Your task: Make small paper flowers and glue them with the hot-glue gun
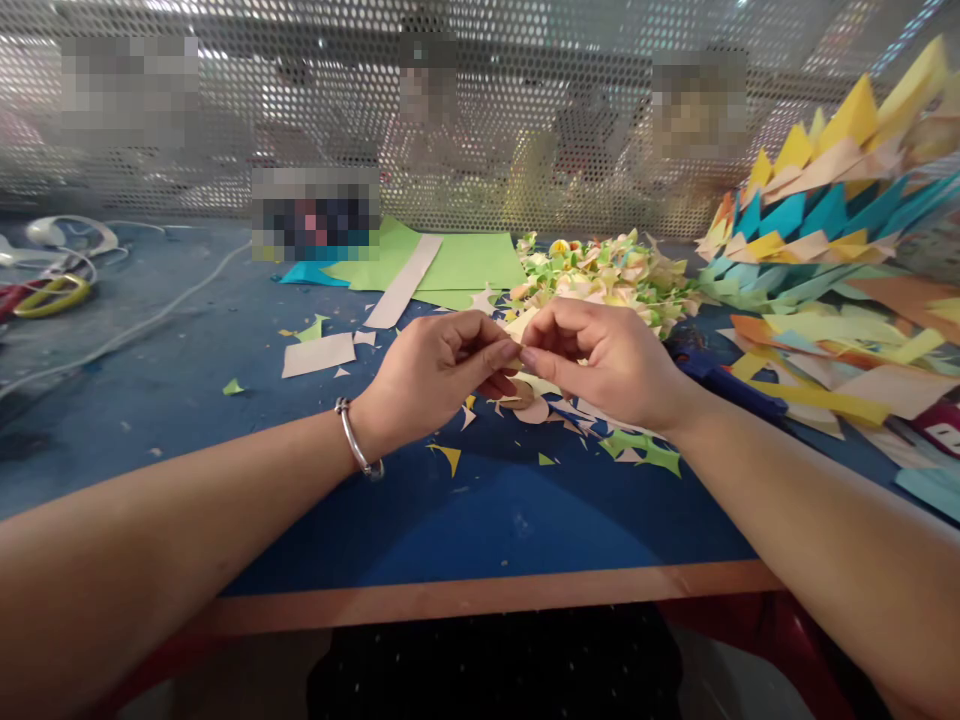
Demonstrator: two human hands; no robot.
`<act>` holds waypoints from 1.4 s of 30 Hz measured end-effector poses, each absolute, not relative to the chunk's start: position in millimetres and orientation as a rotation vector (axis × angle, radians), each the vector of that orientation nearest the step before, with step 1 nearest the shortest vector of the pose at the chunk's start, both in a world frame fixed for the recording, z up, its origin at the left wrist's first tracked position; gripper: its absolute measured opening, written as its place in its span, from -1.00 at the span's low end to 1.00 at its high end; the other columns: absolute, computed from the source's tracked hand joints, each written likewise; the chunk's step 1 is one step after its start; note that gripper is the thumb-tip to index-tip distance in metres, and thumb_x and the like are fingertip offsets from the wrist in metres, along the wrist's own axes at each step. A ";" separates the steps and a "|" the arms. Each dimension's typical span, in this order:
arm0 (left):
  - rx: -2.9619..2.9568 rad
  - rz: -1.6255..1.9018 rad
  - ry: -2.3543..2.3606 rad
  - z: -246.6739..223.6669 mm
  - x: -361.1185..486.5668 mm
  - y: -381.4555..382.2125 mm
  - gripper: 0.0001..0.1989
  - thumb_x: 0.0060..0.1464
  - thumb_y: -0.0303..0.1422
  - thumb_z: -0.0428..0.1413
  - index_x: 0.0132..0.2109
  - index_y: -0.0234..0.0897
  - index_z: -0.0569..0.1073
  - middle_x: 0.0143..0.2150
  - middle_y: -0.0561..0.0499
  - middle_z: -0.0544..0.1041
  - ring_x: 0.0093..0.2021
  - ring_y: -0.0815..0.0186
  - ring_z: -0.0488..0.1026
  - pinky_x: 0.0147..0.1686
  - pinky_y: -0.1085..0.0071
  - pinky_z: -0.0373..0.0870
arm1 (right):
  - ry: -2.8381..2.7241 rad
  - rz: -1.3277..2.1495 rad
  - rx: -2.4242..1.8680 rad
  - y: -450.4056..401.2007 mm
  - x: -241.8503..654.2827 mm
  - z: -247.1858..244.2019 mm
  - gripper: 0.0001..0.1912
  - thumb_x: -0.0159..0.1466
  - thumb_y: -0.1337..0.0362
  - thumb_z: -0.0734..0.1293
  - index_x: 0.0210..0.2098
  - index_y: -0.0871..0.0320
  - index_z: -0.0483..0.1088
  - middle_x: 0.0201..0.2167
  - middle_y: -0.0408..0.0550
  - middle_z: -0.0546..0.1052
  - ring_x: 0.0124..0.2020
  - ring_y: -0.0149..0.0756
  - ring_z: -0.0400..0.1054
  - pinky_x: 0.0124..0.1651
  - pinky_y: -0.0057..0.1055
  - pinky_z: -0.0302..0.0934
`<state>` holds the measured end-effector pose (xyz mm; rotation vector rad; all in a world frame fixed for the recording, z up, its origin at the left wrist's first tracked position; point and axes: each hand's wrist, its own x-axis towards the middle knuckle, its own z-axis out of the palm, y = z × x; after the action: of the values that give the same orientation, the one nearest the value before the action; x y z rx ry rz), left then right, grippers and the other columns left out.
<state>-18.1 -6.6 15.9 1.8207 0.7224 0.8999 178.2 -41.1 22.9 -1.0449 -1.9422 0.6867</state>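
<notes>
Over the blue table, my left hand and my right hand meet at the fingertips, both closed in a pinch. Whatever lies between the fingertips is too small and hidden to name. Pale paper shows just behind the fingers. A silver bracelet circles my left wrist. Below and behind the hands lie paper scraps, among them a green cut piece and a yellow one. Behind my right hand is a heap of small curled paper pieces.
Green sheets and pale strips lie at the back. A blue tool and paper strips are right, before a layered folded-paper object. Cables lie left; a perforated metal screen stands behind.
</notes>
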 end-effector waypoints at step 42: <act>2.265 0.463 0.577 25.6 -26.6 -2.5 -0.71 0.31 -0.32 0.00 -0.33 -0.31 0.51 -0.47 0.02 0.55 -0.49 0.44 0.47 -0.48 0.57 0.36 | -2.130 0.627 -1.234 -29.7 196.0 28.3 -0.80 0.29 0.28 0.32 -0.46 0.15 0.30 -0.59 -0.25 0.26 -0.55 -0.49 0.10 -0.48 -0.44 0.00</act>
<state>-26.6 -2.5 25.6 2.2649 0.5768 0.4634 196.0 -29.7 28.3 -1.2337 -2.1301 0.6271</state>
